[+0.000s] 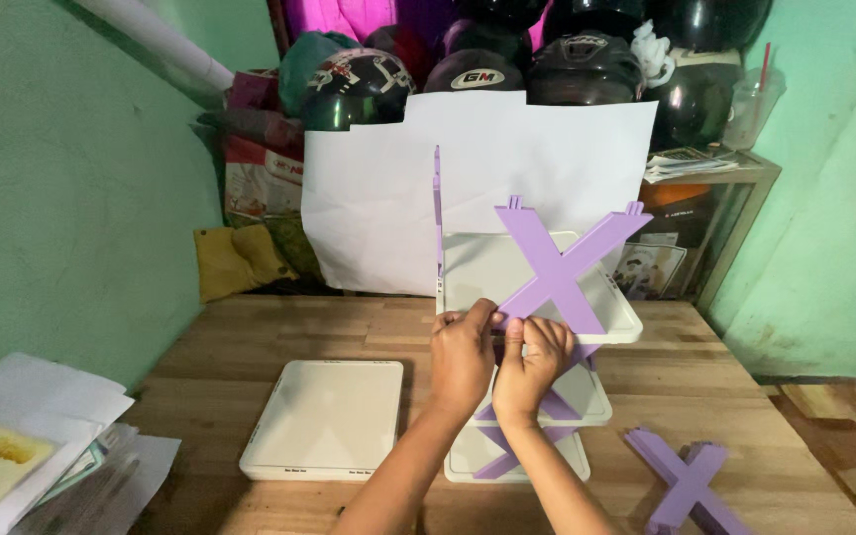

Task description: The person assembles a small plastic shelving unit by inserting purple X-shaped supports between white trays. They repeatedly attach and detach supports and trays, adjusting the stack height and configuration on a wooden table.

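Both hands met at the lower left leg of the purple X-shaped brace [557,272], which stood upright on the top white tray [616,317] of a stacked shelf unit near the counter's [250,337] middle. Left hand [463,357] had its fingers pinching the brace's bottom-left tip; right hand [537,357] sat just right of it, fingers curled and pressed onto the same leg at the tray's front edge. A thin purple side panel [437,228] rose upright at the tray's left rear corner.

Below the top tray, two more white trays [587,406] were stacked w/ purple braces between them. A spare white tray [324,431] lay flat on the counter left of the stack; a spare purple X brace [688,485] lay right of it. Behind the stack hung a white paper sheet [369,218], w/ helmets [369,84] above that.

Risks, as judged: brace seemed held only at one low corner, so its tall upper arms could tip back or sideways if the foot wasn't seated in the tray. Pushing hard on the front edge might rock the whole stack, since the lower braces looked slim. The side panel, apparently fixed only at its base, could lean or pop loose w/ that rocking. Fingers close to the tray edge might get nipped if the leg snapped in suddenly.
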